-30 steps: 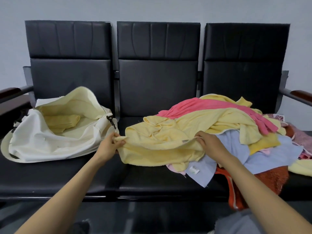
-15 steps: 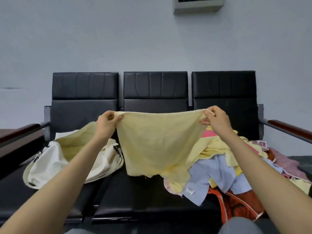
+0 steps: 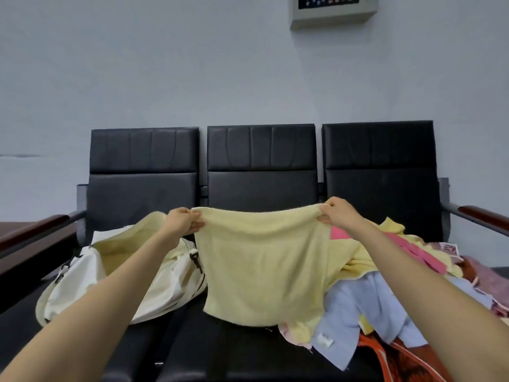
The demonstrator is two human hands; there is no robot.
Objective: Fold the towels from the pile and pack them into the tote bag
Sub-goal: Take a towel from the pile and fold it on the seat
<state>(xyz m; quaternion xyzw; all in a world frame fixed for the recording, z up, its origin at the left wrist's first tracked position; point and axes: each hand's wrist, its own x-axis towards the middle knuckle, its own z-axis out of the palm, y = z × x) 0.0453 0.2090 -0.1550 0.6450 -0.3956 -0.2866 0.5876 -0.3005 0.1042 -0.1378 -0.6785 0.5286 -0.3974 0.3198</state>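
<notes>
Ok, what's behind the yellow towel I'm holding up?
Above the yellow towel the middle backrest shows. It covers the backrest's lower part and the left side of the pile, so nothing there can be seen.

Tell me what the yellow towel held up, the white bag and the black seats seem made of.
The yellow towel looks like terry cotton: matte, fuzzy, hanging limp. The white bag seems canvas or similar woven cloth: matte, slumped in soft creases. The black seats look like leather or vinyl, I cannot tell which: smooth, faint sheen, stitched panels.
</notes>
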